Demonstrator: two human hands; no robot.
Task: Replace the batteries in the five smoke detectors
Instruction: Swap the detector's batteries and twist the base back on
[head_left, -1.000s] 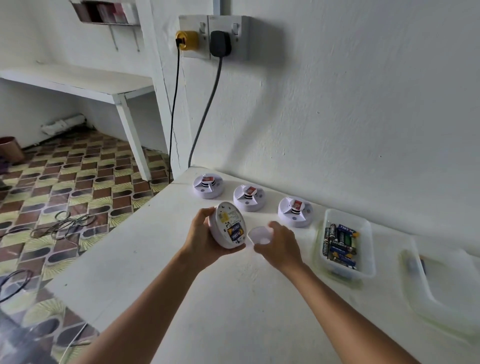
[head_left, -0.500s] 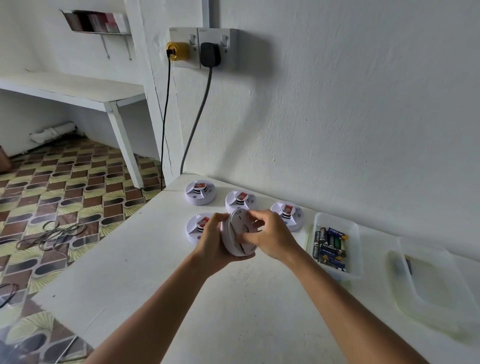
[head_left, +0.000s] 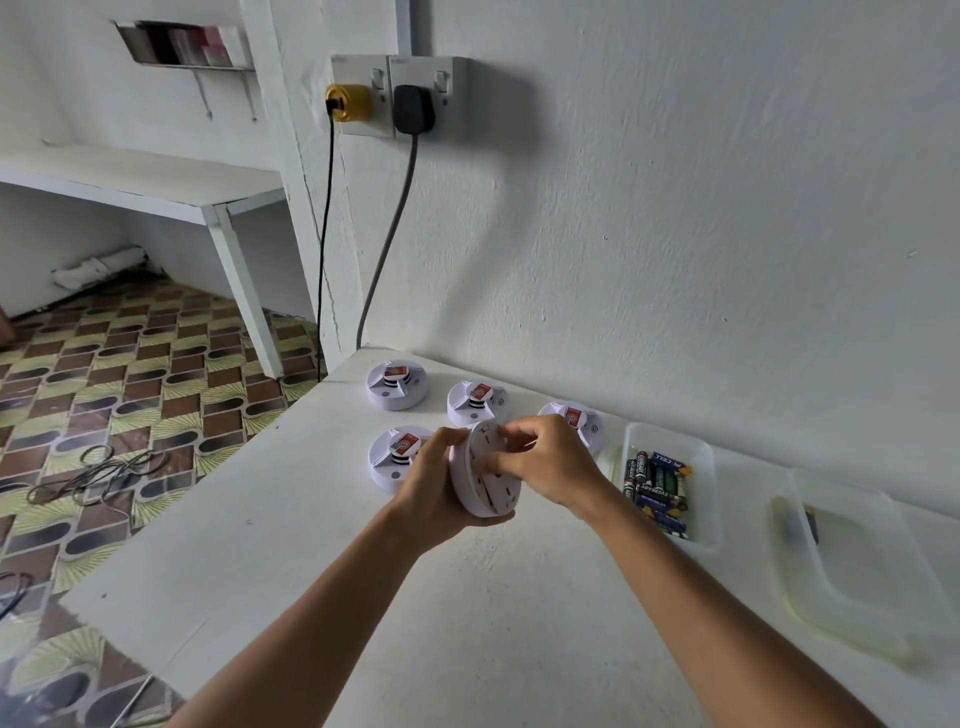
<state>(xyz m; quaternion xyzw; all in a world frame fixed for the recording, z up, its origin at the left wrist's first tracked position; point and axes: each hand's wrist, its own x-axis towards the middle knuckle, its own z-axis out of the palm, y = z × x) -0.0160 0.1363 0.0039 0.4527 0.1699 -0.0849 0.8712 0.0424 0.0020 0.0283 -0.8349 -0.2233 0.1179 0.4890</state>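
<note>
- Table: white, bare in the near part; both forearms reach across it.
- L hand: grasps the 5th detector from behind, rim cupped, unit held on edge above the table.
- R hand: fingers curled onto the back cover of that detector, pinching/pressing it.
- Step in hand, est.: closing the back cover, prob. by twisting it to lock. Batteries inside not visible.
- Next move calls for: cover seated all round, then unit set down w/ the others.
- Battery tray: clear, just R of the hands, holds loose cells.
- 2nd clear tray: further R; contents unclear.
- 4 detectors behind the hands, face up: 1 near-L, 3 along the wall.
- Wall sockets: 2 plugs in.
</note>
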